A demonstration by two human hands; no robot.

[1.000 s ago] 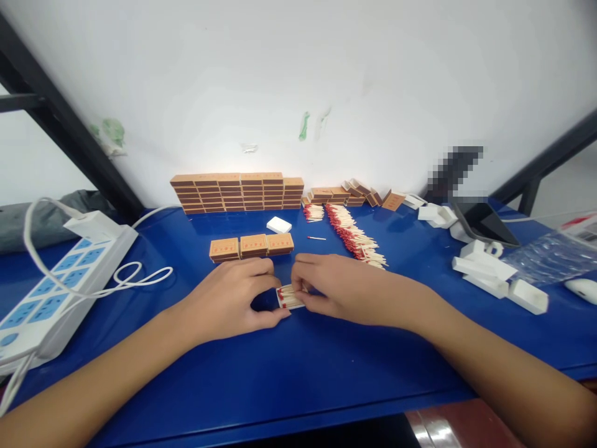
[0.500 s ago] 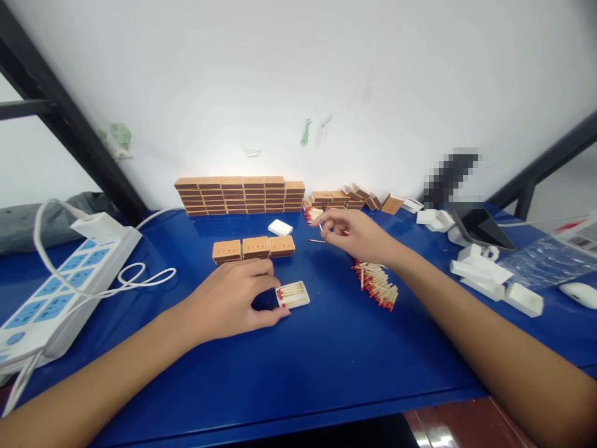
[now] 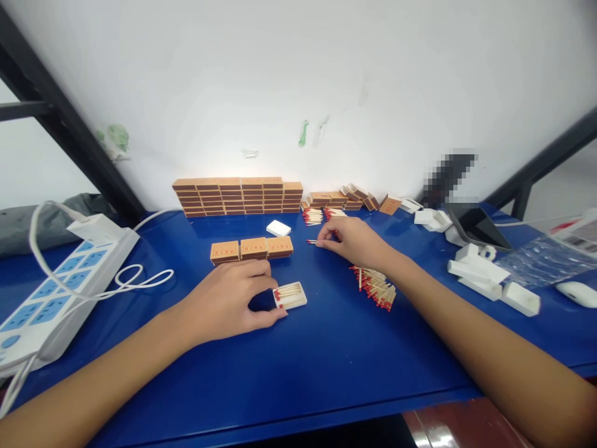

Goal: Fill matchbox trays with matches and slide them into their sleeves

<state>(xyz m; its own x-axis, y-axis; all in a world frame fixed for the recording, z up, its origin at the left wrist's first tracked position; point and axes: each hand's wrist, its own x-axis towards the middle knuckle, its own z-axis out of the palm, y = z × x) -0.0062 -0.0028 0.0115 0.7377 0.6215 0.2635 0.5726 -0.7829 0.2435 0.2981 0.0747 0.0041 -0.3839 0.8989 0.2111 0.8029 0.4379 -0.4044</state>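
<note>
A white matchbox tray [image 3: 298, 302] lies flat on the blue table with several red-headed matches [image 3: 289, 292] in it. My left hand [image 3: 236, 295] is curved around the tray's left end, index finger and thumb gripping its sides. Farther back, my right hand [image 3: 352, 239] pinches a match [image 3: 312, 241] low over the tabletop; its red head points left, and whether a second one lies with it I cannot tell. A loose pile of matches [image 3: 375, 286] is under the right wrist, and small bunches of matches [image 3: 312, 216] lie beyond the fingers.
Three orange matchboxes [image 3: 253, 247] stand in a row behind my left hand. Stacked matchboxes [image 3: 237, 198] line the wall, with matchbox sleeves [image 3: 359, 198] to their right. A white tray [image 3: 278, 228] sits between. White trays [image 3: 480, 274] lie right; a power strip [image 3: 65, 289] is left.
My right hand has come down and nearer, from above the back bunches to the match on the table, its fingers now pinched there. My left hand stays at the tray.
</note>
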